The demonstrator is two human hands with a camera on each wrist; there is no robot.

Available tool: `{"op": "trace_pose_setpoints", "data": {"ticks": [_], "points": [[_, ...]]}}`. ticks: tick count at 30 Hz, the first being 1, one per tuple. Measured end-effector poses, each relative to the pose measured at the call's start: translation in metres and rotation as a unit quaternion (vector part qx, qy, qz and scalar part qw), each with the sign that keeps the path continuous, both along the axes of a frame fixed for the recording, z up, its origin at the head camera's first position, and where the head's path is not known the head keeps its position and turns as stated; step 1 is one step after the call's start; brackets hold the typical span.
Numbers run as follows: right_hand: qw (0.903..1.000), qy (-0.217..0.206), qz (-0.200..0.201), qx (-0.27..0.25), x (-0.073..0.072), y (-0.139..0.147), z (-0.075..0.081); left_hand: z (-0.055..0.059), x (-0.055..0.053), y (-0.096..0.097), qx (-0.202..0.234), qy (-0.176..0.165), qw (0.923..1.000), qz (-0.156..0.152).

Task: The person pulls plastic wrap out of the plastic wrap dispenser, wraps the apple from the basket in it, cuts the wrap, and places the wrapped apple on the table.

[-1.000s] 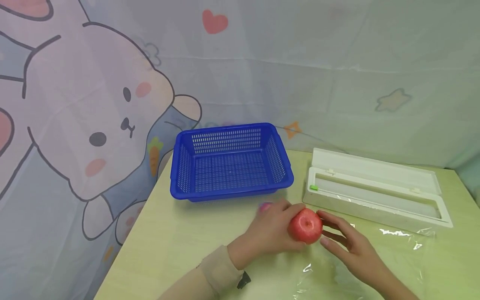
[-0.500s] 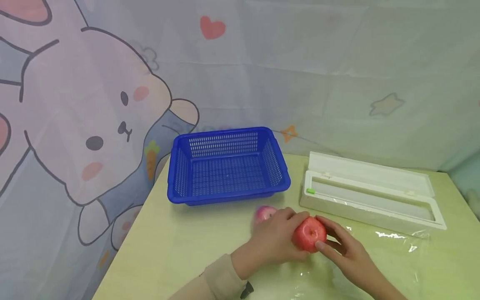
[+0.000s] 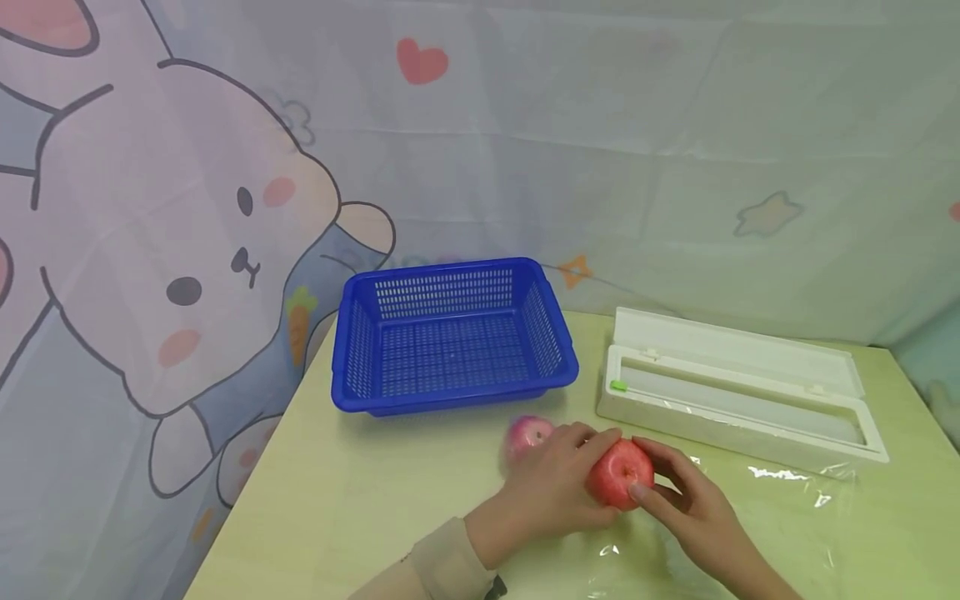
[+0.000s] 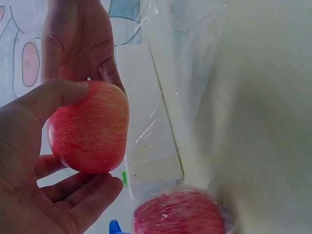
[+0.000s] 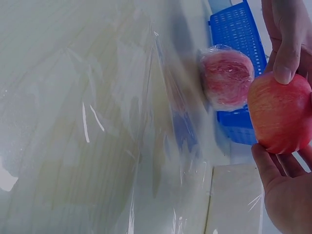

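A bare red apple point(image 3: 621, 475) is held between both hands over the table. My left hand point(image 3: 551, 492) grips it from the left, and in the left wrist view its thumb lies on one side and its fingers point(image 4: 95, 197) on the other. From the right, my right hand point(image 3: 705, 517) holds it too, the thumb on the apple's near face. Beside the left hand rests a second apple point(image 3: 528, 435) wrapped in cling film, partly hidden by that hand in the head view. A clear sheet of cling film point(image 5: 97, 112) is spread below the hands.
A blue plastic basket point(image 3: 457, 396) stands behind the wrapped apple. To the back right is a long white cling film dispenser point(image 3: 720, 433) with its lid point(image 3: 738, 354) raised and a green slider point(image 3: 618, 386) at its left end. A printed curtain point(image 3: 562, 150) hangs behind the table.
My right hand has closed in on the apple, its thumb now on it. The wrapped apple shows more from behind my left hand. The head view has shifted slightly.
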State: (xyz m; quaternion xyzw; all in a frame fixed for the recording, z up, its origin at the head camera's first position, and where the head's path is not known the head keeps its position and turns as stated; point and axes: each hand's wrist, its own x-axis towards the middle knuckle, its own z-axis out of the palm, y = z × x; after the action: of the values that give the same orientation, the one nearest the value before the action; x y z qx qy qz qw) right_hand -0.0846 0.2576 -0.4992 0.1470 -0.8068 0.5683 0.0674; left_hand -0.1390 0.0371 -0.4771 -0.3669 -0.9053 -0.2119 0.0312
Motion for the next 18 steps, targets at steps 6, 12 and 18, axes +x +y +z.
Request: {"op": "trace_pose_setpoints", "data": {"ticks": [6, 12, 18], "points": [[0.9999, -0.01, -0.008, -0.006, 0.001, 0.004, -0.003, -0.006, 0.0, 0.003, 0.015, 0.002, 0.9999, 0.001], [0.9989, -0.04, -0.02, -0.01, 0.002, 0.011, -0.004, -0.011, 0.0, 0.006, 0.033, -0.006, 0.9995, 0.0], [0.998, -0.055, -0.031, -0.002, 0.005, 0.02, -0.004, -0.019, -0.001, 0.006, 0.087, -0.032, 0.9955, -0.015]]}}
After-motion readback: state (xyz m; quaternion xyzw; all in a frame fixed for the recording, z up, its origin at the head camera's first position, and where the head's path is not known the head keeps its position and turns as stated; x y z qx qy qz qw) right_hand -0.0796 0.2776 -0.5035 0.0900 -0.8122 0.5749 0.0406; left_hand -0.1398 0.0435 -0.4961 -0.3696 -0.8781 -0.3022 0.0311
